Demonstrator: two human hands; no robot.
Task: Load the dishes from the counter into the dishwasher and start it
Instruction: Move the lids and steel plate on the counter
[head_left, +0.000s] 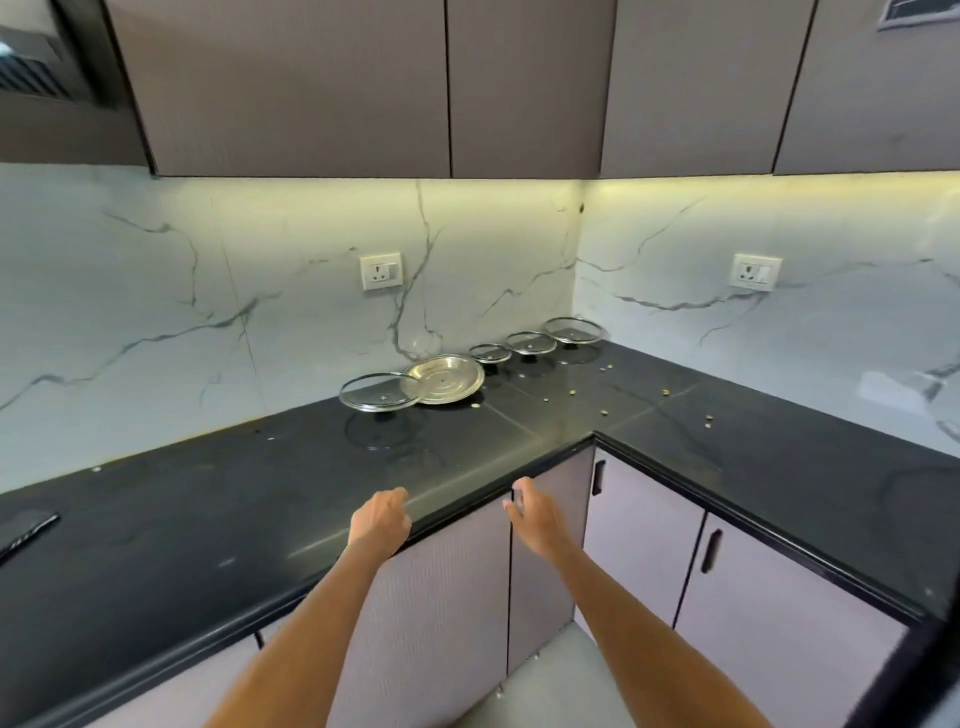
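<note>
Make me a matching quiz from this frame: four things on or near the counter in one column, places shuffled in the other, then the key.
Things
1. steel plate
2. largest glass lid
3. dark flat object
4. left hand

Places
A. far left of the black counter, cut by the frame edge
B. at the counter's front edge, holding nothing
C. leftmost of the dishes, its rim overlapping the plate
D. between that lid and the three smaller glass lids towards the corner

Pairs: 1-D, 2-C, 3-A, 4-B

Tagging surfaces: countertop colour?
Glossy black countertop, faint pale veining; head view, the only one.
</note>
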